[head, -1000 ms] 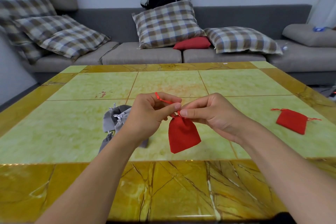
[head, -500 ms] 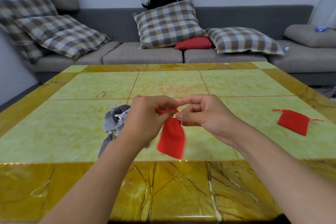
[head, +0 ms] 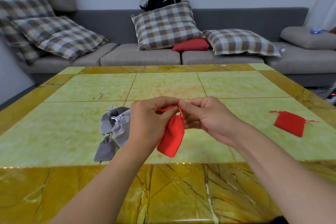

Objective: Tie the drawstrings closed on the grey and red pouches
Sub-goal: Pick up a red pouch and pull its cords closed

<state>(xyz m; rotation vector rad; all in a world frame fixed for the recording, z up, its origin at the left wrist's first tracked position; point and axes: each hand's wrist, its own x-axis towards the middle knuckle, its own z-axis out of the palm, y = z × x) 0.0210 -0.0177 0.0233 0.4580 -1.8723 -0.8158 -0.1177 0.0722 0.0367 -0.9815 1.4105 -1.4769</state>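
A: Starting at nine o'clock, what do we have on the worktop (head: 54, 132)?

B: We see three grey pouches (head: 116, 125) bunched together with their necks cinched, just beside our left wrist; the smallest lies nearest us.

A: And our left hand (head: 151, 120)?

B: Curled, its fingertips pinching the red drawstring (head: 168, 108) above the pouch neck.

A: So where is the pouch itself?

B: At the centre. The red pouch (head: 171, 138) hangs between our hands by its cord, tilted, its bottom toward seven o'clock, over the worktop.

A: Our right hand (head: 205, 118)?

B: Also curled, thumb and forefinger pinching the same drawstring, touching our left fingertips.

A: Anything at three o'clock?

B: A second red pouch (head: 290, 123) lies flat, well apart, its cords spread to both sides.
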